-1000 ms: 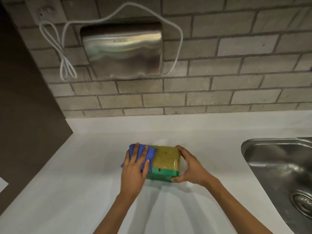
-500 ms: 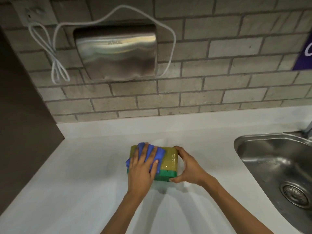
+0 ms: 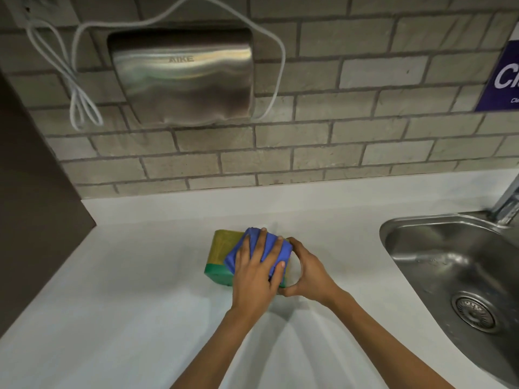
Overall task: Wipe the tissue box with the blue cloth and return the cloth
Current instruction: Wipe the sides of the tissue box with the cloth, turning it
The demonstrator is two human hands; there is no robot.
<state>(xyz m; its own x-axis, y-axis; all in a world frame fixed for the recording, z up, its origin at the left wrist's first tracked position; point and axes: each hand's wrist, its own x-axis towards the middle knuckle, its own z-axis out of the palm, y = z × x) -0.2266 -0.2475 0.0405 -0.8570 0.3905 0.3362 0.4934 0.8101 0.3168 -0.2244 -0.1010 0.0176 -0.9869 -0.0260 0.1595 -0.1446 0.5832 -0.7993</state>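
A yellow-topped, green-sided tissue box [image 3: 220, 249] lies on the white counter [image 3: 126, 290]. My left hand [image 3: 257, 272] presses a bunched blue cloth [image 3: 269, 248] flat onto the right part of the box top, fingers spread over it. My right hand [image 3: 307, 272] clasps the box's right end, thumb at the near corner and fingers at the far corner. The box's right half is hidden under the cloth and hands.
A steel sink [image 3: 455, 273] with a drain and a tap [image 3: 508, 200] is set into the counter at the right. A steel hand dryer [image 3: 182, 77] with a white cable hangs on the brick wall behind. A dark panel [image 3: 31, 192] borders the left.
My left hand has slid the blue cloth from the box's left end across the top to its right end. My right hand has kept its hold on the box.
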